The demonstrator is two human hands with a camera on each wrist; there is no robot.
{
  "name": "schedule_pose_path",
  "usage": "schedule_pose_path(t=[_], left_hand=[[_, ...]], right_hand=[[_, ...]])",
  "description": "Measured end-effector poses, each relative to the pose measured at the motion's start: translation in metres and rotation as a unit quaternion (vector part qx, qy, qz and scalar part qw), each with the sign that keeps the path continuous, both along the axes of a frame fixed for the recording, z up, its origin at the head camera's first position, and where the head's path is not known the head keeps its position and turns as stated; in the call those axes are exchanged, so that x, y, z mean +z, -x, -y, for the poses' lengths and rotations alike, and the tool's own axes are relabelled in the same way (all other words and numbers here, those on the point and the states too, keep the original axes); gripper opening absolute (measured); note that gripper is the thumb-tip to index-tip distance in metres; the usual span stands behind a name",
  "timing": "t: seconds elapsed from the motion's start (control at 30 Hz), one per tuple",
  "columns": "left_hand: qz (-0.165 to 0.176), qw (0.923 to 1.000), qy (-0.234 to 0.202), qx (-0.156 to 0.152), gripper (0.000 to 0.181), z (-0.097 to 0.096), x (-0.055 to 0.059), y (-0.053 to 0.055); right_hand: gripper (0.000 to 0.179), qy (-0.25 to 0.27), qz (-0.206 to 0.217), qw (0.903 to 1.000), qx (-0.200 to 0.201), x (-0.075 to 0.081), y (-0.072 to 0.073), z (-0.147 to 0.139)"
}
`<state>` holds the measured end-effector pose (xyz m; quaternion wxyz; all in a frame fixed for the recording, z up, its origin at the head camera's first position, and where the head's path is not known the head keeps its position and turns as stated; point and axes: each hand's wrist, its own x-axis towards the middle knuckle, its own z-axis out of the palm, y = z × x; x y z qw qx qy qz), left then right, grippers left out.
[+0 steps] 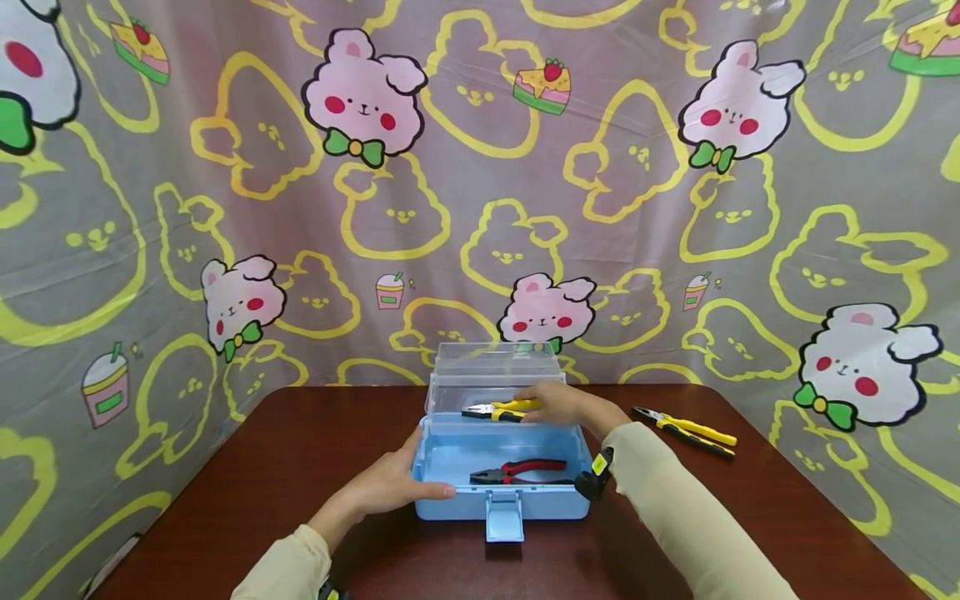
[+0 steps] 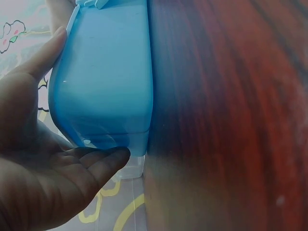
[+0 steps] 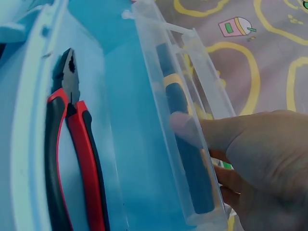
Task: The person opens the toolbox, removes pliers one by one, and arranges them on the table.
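At the far side of the blue plastic toolbox [image 1: 450,507], a long, translucent plastic tray [image 3: 151,48] bearing yellow-and-black steel pliers [image 1: 507,415] is gripped by the right hand [image 1: 558,404]; through the cloudy wall, thumb contact with the pliers cannot be confirmed. The box's left end is clasped by the left hand [image 1: 397,479]. Red-and-black steel pliers [image 1: 512,472] lie inside, near the front; a second yellow-and-black pair [image 1: 690,432] lies at right on the table [image 1: 315,442]. Step judged: placement of the loaded tray. Next move judged to call for a level tray and a steadied box.
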<state>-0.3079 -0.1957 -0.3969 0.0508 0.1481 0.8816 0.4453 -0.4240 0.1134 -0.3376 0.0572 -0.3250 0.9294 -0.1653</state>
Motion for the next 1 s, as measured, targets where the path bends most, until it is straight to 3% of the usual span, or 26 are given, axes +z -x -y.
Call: schedule_pose_path(t=[0.43,0.73,1.0], left_hand=[[-0.002,1.0,-0.002,-0.003,0.123,-0.001,-0.002,0.001],[0.0,1.0,0.001,-0.004,0.123,-0.001,-0.001,0.0],[-0.005,0.9999,-0.009,-0.008,0.122,0.002,0.0,-0.001]], right_hand=[[0.04,0.057,-0.006,0.9982,0.016,-0.006,-0.001,-0.001],[0.044,0.14,-0.007,0.99,-0.019,-0.012,-0.001,-0.005],[0.047,0.17,-0.017,0.9849,-0.025,-0.002,-0.001,-0.008]])
